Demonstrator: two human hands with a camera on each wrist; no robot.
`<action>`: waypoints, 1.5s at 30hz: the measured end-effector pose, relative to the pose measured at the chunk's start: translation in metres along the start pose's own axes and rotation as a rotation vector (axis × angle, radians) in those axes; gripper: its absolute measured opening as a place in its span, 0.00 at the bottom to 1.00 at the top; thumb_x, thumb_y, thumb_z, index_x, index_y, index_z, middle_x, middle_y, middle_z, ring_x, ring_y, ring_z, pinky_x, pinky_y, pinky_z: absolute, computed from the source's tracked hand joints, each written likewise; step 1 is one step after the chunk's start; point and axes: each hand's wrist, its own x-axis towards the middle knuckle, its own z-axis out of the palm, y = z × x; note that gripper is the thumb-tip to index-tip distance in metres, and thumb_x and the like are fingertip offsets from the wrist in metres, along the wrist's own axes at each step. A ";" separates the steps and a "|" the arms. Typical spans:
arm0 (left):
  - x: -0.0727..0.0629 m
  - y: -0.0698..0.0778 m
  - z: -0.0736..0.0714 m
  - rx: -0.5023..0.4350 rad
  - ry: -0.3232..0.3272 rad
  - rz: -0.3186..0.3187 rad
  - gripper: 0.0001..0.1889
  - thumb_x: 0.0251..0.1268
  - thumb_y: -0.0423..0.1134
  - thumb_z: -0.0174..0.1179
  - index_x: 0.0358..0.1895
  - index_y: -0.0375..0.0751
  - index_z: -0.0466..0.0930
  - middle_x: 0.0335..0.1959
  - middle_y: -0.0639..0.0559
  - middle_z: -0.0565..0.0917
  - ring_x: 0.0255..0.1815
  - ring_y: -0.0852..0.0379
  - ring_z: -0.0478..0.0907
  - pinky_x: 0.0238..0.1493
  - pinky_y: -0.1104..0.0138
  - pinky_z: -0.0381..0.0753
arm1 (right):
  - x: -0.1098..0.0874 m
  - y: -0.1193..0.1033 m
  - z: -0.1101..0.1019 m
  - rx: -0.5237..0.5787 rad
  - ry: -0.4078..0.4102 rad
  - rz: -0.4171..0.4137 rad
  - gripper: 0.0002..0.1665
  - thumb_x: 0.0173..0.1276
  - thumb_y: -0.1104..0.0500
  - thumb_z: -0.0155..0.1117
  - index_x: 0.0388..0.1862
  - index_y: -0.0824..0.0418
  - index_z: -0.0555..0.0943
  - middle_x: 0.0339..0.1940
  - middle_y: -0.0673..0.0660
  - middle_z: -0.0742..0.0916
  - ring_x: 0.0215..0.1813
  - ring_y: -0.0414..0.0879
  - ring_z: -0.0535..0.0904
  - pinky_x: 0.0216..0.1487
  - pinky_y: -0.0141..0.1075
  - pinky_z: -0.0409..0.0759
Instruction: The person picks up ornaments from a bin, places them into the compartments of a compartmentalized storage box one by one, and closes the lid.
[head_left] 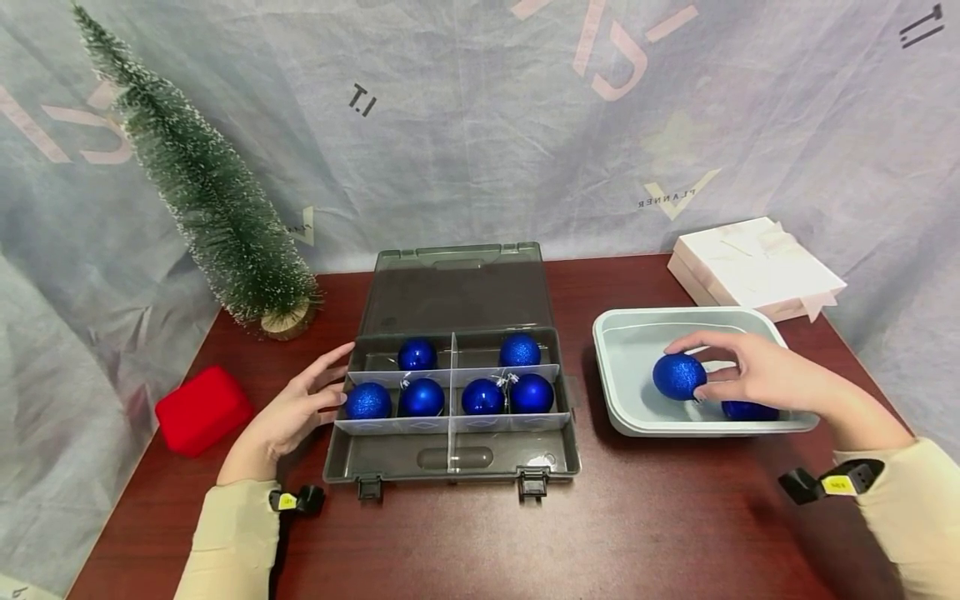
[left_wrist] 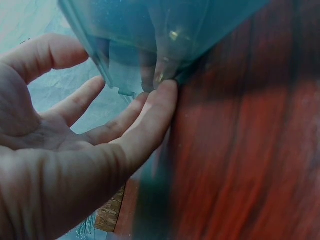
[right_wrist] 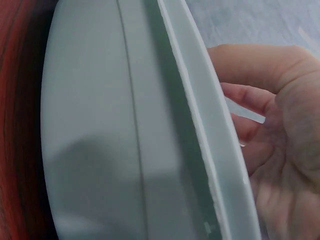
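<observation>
A glittery blue Christmas ball point(head_left: 678, 377) is pinched between the thumb and fingers of my right hand point(head_left: 750, 371), over the light grey plastic basin point(head_left: 637, 321). Another blue ball point(head_left: 750, 411) lies in the basin under that hand. In the right wrist view the basin wall point(right_wrist: 95, 110) hides the fingertips and the held ball. My left hand point(head_left: 303, 408) touches the left side of a dark translucent divided box point(head_left: 382, 456), its fingers loosely extended along the wall in the left wrist view. Several blue balls sit in the box's back and middle compartments, some glittery, some smooth.
The box's lid point(head_left: 457, 292) lies open toward the back. A frosted miniature Christmas tree point(head_left: 217, 192) stands back left, with a red box point(head_left: 202, 410) in front of it. At the back right is a white gift box point(head_left: 750, 262) with a ribbon. A grey cloth hangs behind the table.
</observation>
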 end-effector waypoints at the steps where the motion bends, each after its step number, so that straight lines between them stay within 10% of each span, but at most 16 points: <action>1: 0.000 0.000 0.000 -0.002 0.002 -0.002 0.38 0.76 0.29 0.50 0.84 0.53 0.50 0.77 0.28 0.52 0.62 0.53 0.69 0.55 0.56 0.74 | 0.001 -0.001 0.000 0.000 0.011 -0.007 0.32 0.60 0.65 0.78 0.63 0.55 0.79 0.58 0.58 0.84 0.53 0.38 0.83 0.46 0.30 0.82; 20: 0.000 0.000 0.000 -0.031 -0.002 0.005 0.38 0.74 0.27 0.50 0.83 0.53 0.51 0.77 0.28 0.52 0.57 0.55 0.72 0.54 0.57 0.75 | 0.013 -0.034 0.012 0.151 0.203 -0.100 0.35 0.60 0.76 0.73 0.67 0.65 0.76 0.63 0.53 0.81 0.59 0.38 0.81 0.52 0.29 0.79; 45: -0.001 0.002 0.002 -0.013 0.008 0.000 0.38 0.74 0.27 0.50 0.83 0.54 0.51 0.77 0.28 0.52 0.57 0.54 0.72 0.55 0.55 0.74 | 0.045 -0.111 0.079 0.395 0.009 -0.228 0.33 0.66 0.70 0.72 0.69 0.56 0.76 0.63 0.55 0.81 0.63 0.51 0.79 0.55 0.44 0.81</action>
